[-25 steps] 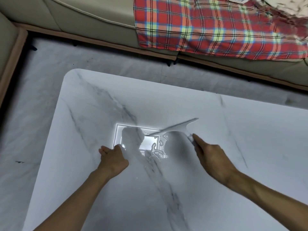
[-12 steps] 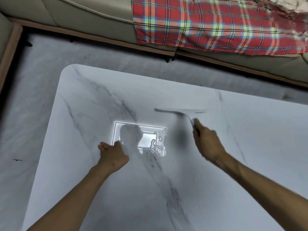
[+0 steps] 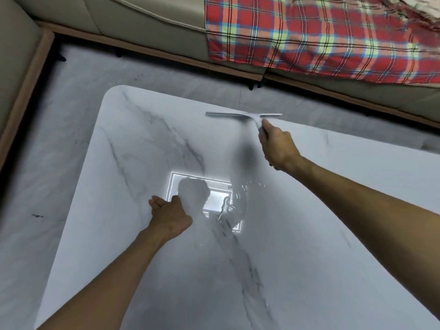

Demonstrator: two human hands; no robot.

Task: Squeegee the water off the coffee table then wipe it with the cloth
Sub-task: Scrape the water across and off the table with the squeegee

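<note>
My right fingers (image 3: 264, 129) wrap the squeegee (image 3: 242, 114) handle, blade at the table (image 3: 142, 139) far edge; my left hand (image 3: 170, 213) rests loose, holding nothing. Water (image 3: 234, 206) lies mid-table, so I judge squeegeeing unfinished; cloth unseen, wiping undone

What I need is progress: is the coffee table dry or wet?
Wet: clear water puddles glisten near the middle of the white marble coffee table.

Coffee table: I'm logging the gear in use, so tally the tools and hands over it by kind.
squeegee: 1
hands: 2, the left hand and the right hand
Total: 3
</note>
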